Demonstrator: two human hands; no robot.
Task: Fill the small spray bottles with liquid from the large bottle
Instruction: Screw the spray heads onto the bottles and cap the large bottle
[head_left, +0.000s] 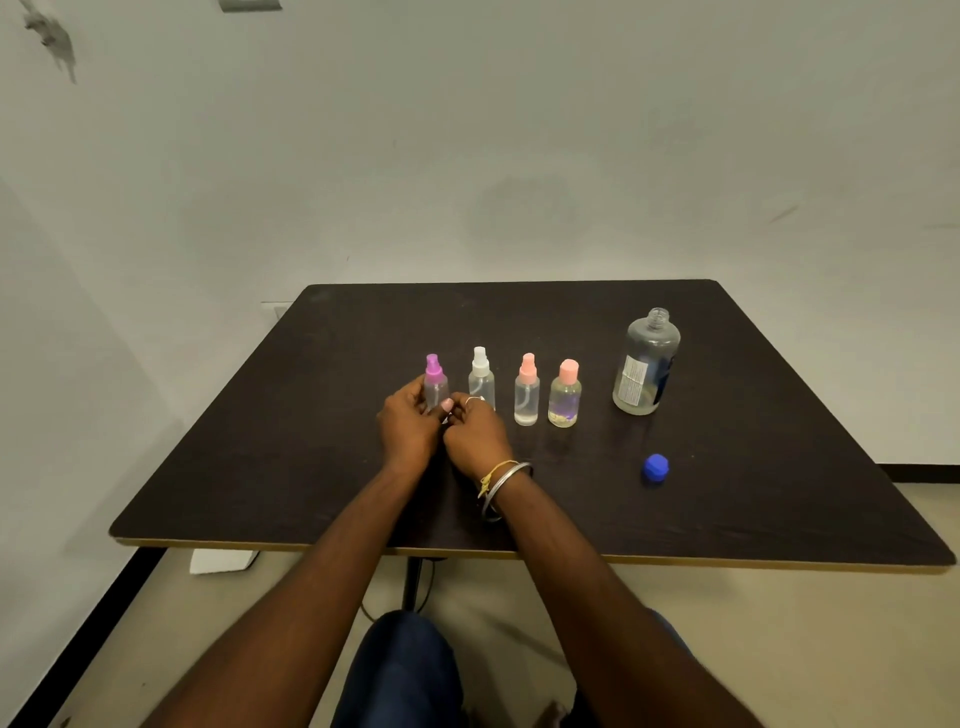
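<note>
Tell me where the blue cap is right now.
In the head view, the blue cap lies on the table at the right, nearer the person than the large bottle.

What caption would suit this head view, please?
Left hand holds purple-capped spray bottle, right hand beside it; large bottle stands uncapped.

Dark table (tan edge) against a scuffed white wall

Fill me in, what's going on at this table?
A person sits at the table with both hands at the purple bottle, leftmost of four small spray bottles in a row. The left hand grips its body; the right hand curls its fingers against the lower part, grip unclear. The white bottle and pink bottles stand untouched. The large bottle stands uncapped at right, little liquid left; its blue cap lies nearer the person.
</note>
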